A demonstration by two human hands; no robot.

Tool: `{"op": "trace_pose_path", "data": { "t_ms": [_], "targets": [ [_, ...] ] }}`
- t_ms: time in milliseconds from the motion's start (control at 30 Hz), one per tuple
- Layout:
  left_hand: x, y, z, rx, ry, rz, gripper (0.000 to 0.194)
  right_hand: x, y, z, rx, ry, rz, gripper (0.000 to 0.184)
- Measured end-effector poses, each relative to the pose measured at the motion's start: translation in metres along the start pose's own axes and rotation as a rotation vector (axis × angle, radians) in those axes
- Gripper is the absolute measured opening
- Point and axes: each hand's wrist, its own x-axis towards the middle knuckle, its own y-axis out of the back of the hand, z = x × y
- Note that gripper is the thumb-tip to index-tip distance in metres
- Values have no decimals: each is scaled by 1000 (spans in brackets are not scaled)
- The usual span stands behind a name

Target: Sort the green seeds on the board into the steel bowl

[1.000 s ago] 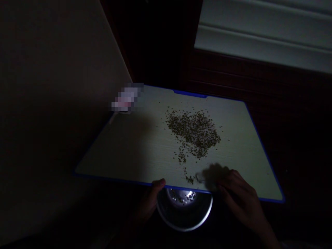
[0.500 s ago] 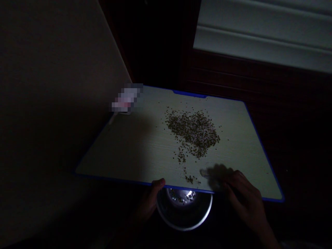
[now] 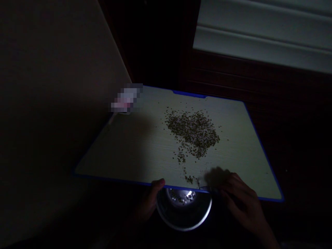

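A pale whiteboard [image 3: 124, 148] with a blue frame lies before me, tilted in view. Small dark seeds or grains [image 3: 193, 129] are spread over its middle, with a thin trail running to the near edge. My left hand [image 3: 150, 200] is closed on that edge, thumb on top. At the near edge, right of the trail, my right hand [image 3: 241, 197] pinches a thin tool [image 3: 203, 187] with a flat, pale tip; its exact kind is too dark to make out. Below the edge stands a shiny metal bowl [image 3: 186, 226] with some grains inside.
A blurred white and pink item [image 3: 126, 100] sits at the board's far left corner, beside a light wall or panel [image 3: 64, 69]. Pale slatted panels [image 3: 259, 38] and dark wood [image 3: 233, 76] lie beyond. The scene is very dim.
My right hand has shifted slightly left, bringing the tool's tip down from the board's surface to its near edge. The left hand, board and main pile of grains look unmoved.
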Motion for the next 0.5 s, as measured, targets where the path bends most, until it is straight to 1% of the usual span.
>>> {"op": "trace_pose_path", "data": {
  "t_ms": [133, 300, 433, 500],
  "targets": [
    [0, 0, 0, -30, 6, -8, 24, 3, 1, -2, 22, -7, -7, 22],
    [2, 2, -3, -13, -19, 11, 21, 6, 3, -4, 44, 6, -46, 28],
    [1, -2, -1, -60, 32, 0, 24, 4, 0, -2, 20, 4, 40, 29],
    [0, -4, 1, -33, 14, 24, 23, 3, -2, 0, -13, -16, 63, 29]
  ]
}}
